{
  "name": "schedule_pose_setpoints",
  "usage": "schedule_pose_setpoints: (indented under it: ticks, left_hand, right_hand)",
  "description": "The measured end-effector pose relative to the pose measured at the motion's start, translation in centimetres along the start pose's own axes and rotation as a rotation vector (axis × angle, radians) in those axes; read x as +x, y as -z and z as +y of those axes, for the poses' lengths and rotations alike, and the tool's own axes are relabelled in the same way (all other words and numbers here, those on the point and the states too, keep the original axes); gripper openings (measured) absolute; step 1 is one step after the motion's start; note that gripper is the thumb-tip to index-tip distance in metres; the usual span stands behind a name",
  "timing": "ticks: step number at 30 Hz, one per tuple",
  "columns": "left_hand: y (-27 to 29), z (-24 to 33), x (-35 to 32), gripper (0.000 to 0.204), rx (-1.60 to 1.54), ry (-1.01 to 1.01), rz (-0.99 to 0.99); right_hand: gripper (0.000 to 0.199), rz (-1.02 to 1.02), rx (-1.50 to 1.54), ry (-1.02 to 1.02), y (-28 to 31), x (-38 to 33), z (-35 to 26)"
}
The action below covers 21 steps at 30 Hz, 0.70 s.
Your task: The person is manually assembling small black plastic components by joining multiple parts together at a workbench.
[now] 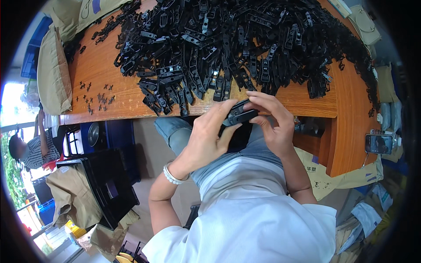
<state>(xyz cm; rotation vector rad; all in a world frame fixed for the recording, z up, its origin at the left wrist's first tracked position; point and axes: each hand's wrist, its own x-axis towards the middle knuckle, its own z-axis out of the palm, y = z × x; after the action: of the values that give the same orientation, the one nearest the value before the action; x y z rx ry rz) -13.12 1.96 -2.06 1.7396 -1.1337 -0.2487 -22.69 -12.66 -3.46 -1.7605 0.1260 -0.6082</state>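
Observation:
Both hands hold a black plastic part [242, 116] above my lap, just off the table's front edge. It is long and narrow, and its exact kind cannot be made out. My left hand [206, 133] grips its left end between thumb and fingers; a white beaded bracelet [174, 174] circles that wrist. From the other side, my right hand [276, 125] pinches the right end with thumb and bent fingers. A large heap of similar black plastic parts [193, 57] covers much of the wooden table [127, 107] beyond my hands.
Small dark cross-shaped pieces [103, 98] lie scattered on the table's left. Paper sacks [55, 72] stand beside it. Black crates [107, 186] are stacked at lower left. A phone [378, 143] rests at the right. Another person [37, 151] is at far left.

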Motion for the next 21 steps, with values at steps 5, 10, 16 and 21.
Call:
schedule_pose_setpoints:
  ticks: [5, 10, 16, 21]
  left_hand:
    - [-1.3, 0.3, -0.2, 0.047, 0.065, -0.039, 0.085]
    - [-2.1, 0.4, -0.3, 0.049, 0.179, -0.077, 0.195]
    - [-0.8, 0.6, -0.2, 0.043, 0.025, -0.055, 0.069]
    - [-0.8, 0.5, -0.3, 0.045, 0.03, -0.053, -0.028]
  right_hand:
    - [0.019, 0.045, -0.048, 0.023, 0.3, -0.6, 0.6]
    - [0.023, 0.014, -0.187, 0.08, 0.9, -0.4, 0.6]
    - [0.027, -0.053, 0.02, 0.081, 1.0, 0.1, -0.1]
    - [0.026, -0.12, -0.185, 0.062, 1.6, -0.1, -0.1]
